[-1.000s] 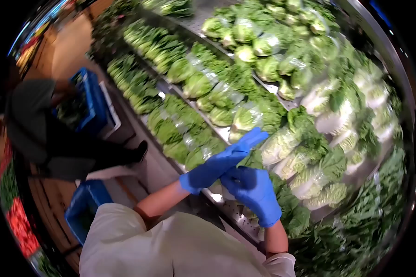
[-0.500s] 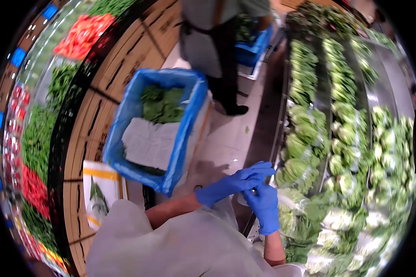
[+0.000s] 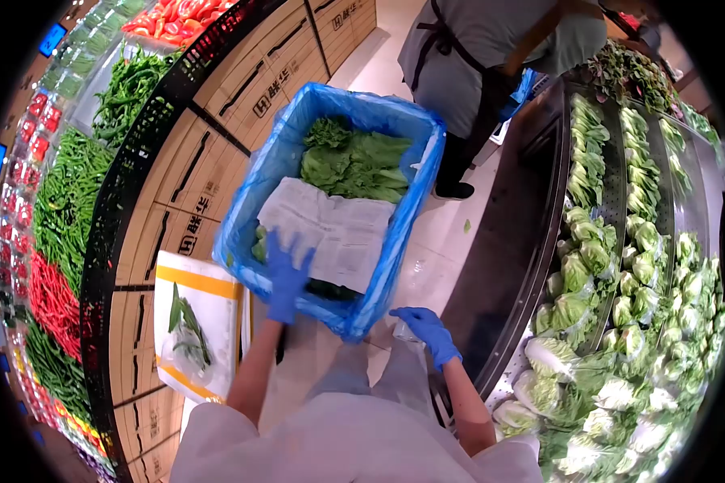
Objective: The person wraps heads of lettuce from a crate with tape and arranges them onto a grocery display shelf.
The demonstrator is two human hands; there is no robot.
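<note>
My left hand (image 3: 288,278), in a blue glove, is open with its fingers spread over the near left part of a crate lined with blue plastic (image 3: 423,189). Inside lie green leafy lettuces (image 3: 354,165), partly covered by a white sheet (image 3: 330,229) of paper or cloth. My right hand (image 3: 428,332), also gloved in blue, is right of the crate's near corner with its fingers curled together. A small clear, shiny thing (image 3: 407,331) shows just beneath those fingers; what it is cannot be made out.
A white foam box (image 3: 169,322) with yellow tape and bagged greens stands left of the crate. Shelves of cabbages (image 3: 576,274) line the right; peppers (image 3: 76,185) and wooden cabinets (image 3: 209,161) line the left. A co-worker (image 3: 467,64) bends beyond the crate.
My hands were together by the right shelves and have parted. The left has moved left over the crate and spread; the right has lowered. The view has shifted, and the co-worker bends lower.
</note>
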